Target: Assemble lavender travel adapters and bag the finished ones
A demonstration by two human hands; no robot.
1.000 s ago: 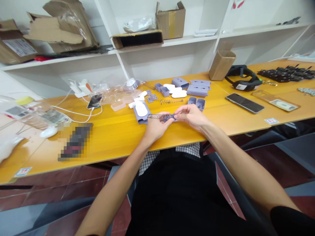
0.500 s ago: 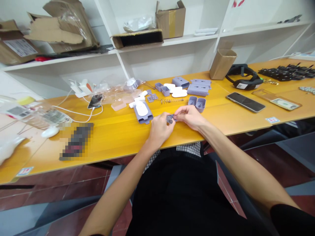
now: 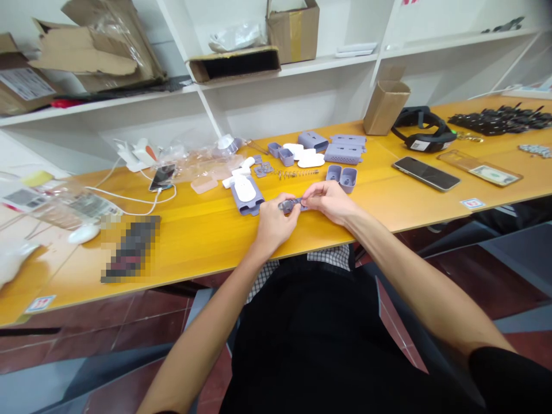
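My left hand and my right hand meet over the near part of the orange table. Both pinch a dark coil spring, squeezed short between the fingertips. Only a small stretch of the spring shows between the two hands. Just left of them lies a purple plastic housing with a white insert. A pair of purple cups stands just beyond my right hand. A second, thinner spring lies farther back on the table.
More purple and white parts lie behind. Two phones, a black headset, a small cardboard box, clear bags, and a banknote in a clear case are on the table. Shelves with boxes stand behind.
One second ago the spring stretched long to the left of my left hand. It is now pressed short between both hands, which have come closer together.
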